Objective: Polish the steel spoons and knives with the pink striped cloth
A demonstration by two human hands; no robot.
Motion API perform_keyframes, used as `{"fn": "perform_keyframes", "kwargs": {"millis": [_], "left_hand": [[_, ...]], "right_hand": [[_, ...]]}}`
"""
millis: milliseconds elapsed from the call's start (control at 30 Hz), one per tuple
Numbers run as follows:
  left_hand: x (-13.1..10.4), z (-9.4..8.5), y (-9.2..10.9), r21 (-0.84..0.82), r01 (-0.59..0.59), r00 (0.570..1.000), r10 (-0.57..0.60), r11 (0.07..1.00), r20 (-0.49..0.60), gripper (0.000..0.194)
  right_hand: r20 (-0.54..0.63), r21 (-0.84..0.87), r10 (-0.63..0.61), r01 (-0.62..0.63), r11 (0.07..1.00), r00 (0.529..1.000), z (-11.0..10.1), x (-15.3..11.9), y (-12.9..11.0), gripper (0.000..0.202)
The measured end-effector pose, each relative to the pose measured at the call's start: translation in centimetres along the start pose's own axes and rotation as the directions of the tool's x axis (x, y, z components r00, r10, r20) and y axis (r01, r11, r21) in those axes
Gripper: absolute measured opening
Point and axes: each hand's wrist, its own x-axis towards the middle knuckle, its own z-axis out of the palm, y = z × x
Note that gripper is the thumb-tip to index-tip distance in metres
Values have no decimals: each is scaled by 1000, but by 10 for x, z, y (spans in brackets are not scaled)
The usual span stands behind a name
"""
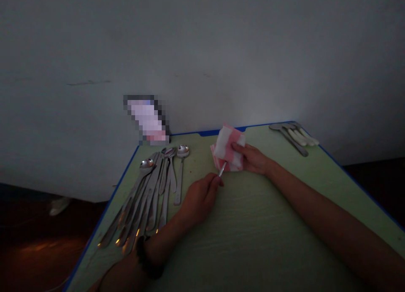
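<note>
A metal utensil (222, 169) is held above the counter (268, 241), between the two hands, with its far end hidden by a pink-and-white cloth (230, 142); whether it is a spoon cannot be told. Its near end is gripped by the fingers of the left hand (201, 199), while the cloth is pinched around it by those of the right hand (255, 159), thumb on top. The step in hand is judged to be the wiping of the covered end. For the next move, the handle needs to be kept steady and the cloth pressed evenly along the metal. Loose cutlery (153, 190) is spread at the left, and a smaller group with some white handles (296, 137) is placed near the far right corner.
</note>
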Motion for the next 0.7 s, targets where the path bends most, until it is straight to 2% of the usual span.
{"fn": "perform_keyframes", "kwargs": {"millis": [133,233,400,533,567,600,633,667,700], "left_hand": [[1,-1,0,-45,13,1000,-13,999,0,34],[1,-1,0,-51,28,1000,-28,998,-11,35],[3,-1,1,-68,48,997,-52,997,-56,34],[4,-1,0,-54,51,996,-55,997,-69,34],[4,-1,0,-47,48,996,-51,998,-70,34],[4,-1,0,-39,47,996,-50,998,-70,34],[4,0,0,-30,49,997,-51,998,-65,34],[4,0,0,-17,53,997,-54,998,-59,34],[4,0,1,-4,57,997,-57,998,-51,35]], "right_hand": [[-25,92,-5,7,996,1000,2,3,0,26],[-59,66,-49,53,996,997,-1,6,3,29],[-10,28,-97,98,995,995,-14,10,2,18],[-35,9,-154,155,988,987,-19,12,4,14],[-17,7,-186,186,982,982,-18,12,5,16],[48,7,-238,238,971,970,-17,12,4,15],[189,9,-314,318,948,930,-15,12,4,14],[398,33,-392,414,910,830,-13,11,2,18],[602,74,-441,503,861,666,-11,10,0,25]]}}
